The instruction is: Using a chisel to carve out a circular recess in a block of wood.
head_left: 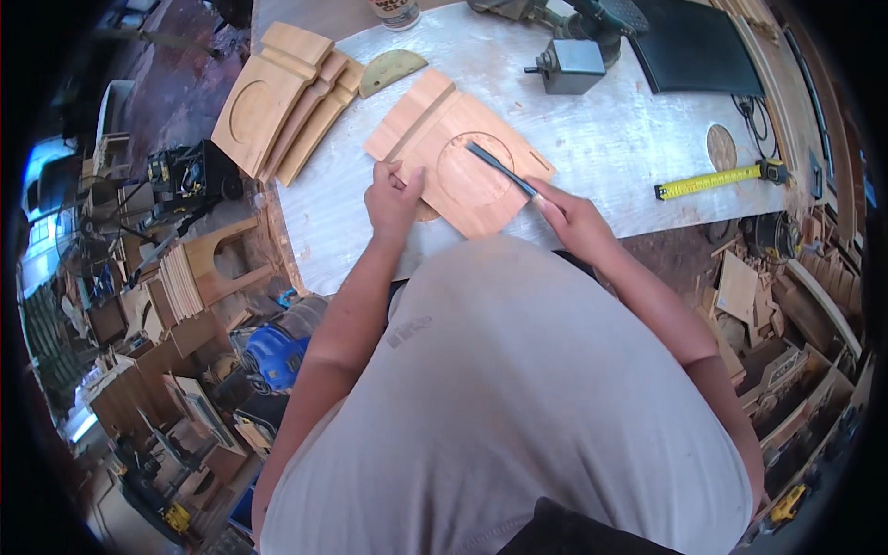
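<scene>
**Chisel on the round recess, left hand pinning the board**

While the left hand lies flat with fingers spread on the near-left edge of the pale square wooden board with a shallow circular recess, the right hand has its fingers wrapped closed round the handle of a slim dark-bladed chisel; the blade slants up and to the left, its tip resting inside the circle near the top rim. The board sits on the worn whitish workbench top, just in front of the person's grey shirt, turned at an angle with a raised strip along its far-left side.

Looks to me like the cleaning-up stage of that recess, paring the floor or the edge of the circle; can't tell how much is left, since the wood looks fairly even from up here. My guess for the next stroke: keep the blade low and push away from the holding hand, which sits off to the side of the cutting line already; a slip toward the rim would nick it.

Nearby: a fanned stack of matching wooden boards at the left corner of the bench, a yellow tape measure pulled out to the right, a grey metal box-shaped tool further back.
</scene>
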A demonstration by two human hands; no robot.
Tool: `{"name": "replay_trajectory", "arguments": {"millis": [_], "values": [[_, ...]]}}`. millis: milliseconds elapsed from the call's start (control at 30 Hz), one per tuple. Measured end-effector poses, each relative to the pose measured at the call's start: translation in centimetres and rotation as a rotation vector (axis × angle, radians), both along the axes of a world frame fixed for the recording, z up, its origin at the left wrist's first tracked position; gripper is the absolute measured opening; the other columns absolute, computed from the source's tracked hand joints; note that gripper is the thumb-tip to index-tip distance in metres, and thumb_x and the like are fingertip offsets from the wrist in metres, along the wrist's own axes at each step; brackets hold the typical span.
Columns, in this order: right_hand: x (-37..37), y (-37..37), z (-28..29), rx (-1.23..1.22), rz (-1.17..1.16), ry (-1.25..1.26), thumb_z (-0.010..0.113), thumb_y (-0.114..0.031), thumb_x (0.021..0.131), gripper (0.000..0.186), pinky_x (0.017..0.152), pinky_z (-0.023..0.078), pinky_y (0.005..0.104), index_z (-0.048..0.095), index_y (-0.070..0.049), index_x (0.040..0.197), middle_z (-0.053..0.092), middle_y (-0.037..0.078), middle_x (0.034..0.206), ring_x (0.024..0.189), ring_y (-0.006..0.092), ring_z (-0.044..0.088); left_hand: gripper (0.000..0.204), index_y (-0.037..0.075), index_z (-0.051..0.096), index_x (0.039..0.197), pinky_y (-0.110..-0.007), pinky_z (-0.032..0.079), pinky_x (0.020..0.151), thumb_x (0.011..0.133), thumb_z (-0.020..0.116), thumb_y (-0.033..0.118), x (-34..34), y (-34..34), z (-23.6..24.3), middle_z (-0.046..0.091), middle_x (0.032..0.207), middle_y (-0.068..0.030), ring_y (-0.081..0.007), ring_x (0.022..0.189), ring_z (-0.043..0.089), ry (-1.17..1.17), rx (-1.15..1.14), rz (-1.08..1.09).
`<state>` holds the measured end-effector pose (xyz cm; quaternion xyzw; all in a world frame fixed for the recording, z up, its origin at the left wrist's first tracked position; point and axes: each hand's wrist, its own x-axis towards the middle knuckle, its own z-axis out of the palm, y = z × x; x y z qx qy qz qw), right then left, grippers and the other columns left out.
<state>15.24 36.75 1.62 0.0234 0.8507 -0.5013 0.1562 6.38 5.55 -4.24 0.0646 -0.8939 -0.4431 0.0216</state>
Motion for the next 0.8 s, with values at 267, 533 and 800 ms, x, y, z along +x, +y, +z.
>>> {"name": "replay_trajectory", "arguments": {"millis": [267,533,800], "values": [[2.4,3.8,2.3,-0.114,-0.033,-0.128,0.057,-0.025,0.105,0.042,0.107,0.046,0.0339,0.058,-0.011,0.145,0.066,0.018,0.137,0.127,0.0255,0.063,0.045,0.007,0.066,0.109,-0.039,0.055,0.073,0.084,0.081,0.041,-6.3,-0.2,6.8,0.071,0.086,-0.0083,-0.0286,0.078,0.069,0.017,-0.506,-0.356],[2.3,5.0,-0.5,-0.21,-0.23,0.141,0.06,-0.023,0.104,0.044,0.108,0.045,0.0337,0.058,-0.008,0.145,0.066,0.018,0.136,0.128,0.0225,0.061,0.061,0.01,0.069,0.119,-0.046,0.043,0.105,0.078,0.08,0.054,-16.8,8.0,7.6,0.068,0.115,-0.0122,-0.031,0.12,0.059,0.272,-0.725,-1.272],[2.0,6.2,-4.8,-0.275,-0.336,0.15,0.063,-0.024,0.103,0.046,0.109,0.043,0.0328,0.058,-0.005,0.144,0.066,0.016,0.136,0.128,0.0202,0.059,0.056,0.008,0.059,0.096,-0.047,0.047,0.072,0.073,0.086,0.051,-17.8,5.4,13.8,0.064,0.091,-0.0177,-0.0388,0.087,0.063,-0.121,-0.791,-1.286]]}}
